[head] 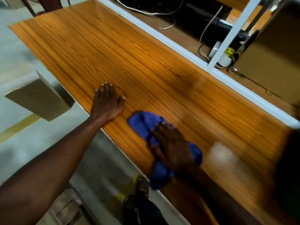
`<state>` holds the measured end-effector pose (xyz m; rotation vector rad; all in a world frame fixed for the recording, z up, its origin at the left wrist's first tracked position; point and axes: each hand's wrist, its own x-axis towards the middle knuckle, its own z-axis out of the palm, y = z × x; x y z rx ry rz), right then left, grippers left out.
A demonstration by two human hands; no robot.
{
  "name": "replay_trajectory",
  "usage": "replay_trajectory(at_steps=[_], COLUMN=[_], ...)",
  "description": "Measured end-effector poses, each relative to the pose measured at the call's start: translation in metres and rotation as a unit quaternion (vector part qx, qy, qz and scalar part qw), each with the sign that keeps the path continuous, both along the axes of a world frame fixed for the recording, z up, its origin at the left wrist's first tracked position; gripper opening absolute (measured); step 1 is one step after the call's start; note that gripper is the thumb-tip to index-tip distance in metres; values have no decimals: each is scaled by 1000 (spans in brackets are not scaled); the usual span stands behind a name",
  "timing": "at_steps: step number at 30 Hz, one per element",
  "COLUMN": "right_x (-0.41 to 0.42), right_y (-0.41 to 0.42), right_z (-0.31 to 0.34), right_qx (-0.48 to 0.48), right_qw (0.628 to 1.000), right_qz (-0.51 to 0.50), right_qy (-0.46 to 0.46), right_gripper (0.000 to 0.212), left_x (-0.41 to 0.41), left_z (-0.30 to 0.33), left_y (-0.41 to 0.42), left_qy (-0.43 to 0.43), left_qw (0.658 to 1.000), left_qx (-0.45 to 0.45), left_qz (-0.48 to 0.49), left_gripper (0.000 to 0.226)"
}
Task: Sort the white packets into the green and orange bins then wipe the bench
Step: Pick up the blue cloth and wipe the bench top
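Observation:
A long wooden bench (129,51) with striped orange grain runs diagonally across the view. My left hand (107,101) lies flat on it near the front edge, fingers together, holding nothing. My right hand (172,145) presses down on a crumpled blue cloth (144,122) on the bench top to the right of my left hand. The cloth sticks out ahead of and behind my fingers. No white packets or green and orange bins are in view. The right part of the frame is blurred.
A white metal frame (186,51) borders the bench's far side, with cables (203,34) and a cardboard box (267,59) behind it. A box (40,101) sits on the floor at left. My foot (142,189) stands below the front edge.

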<state>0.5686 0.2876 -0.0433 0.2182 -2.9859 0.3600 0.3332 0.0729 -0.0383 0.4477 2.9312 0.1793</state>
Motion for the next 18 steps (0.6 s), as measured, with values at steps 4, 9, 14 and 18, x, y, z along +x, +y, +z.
replay_trajectory(at_steps=[4,9,14,18], right_x=[-20,-7,12,81], right_y=[156,275,194,13], right_z=[0,16,15,10], right_qx=[4,32,51,17], right_qw=[971,883,924,982], right_qz=[-239,-463,-379,-189], right_qy=[18,-62,-9,21], right_gripper=[61,75,70,58], left_x=[57,96,96,97], left_z=[-1,-8,-9,-9], left_y=[23,40,38,40], left_qy=[12,19,28,35], left_qw=[997,993,993,993], left_qx=[14,7,-1,8], left_qz=[-75,-113,-115,-110], left_gripper=[85,90,91,87])
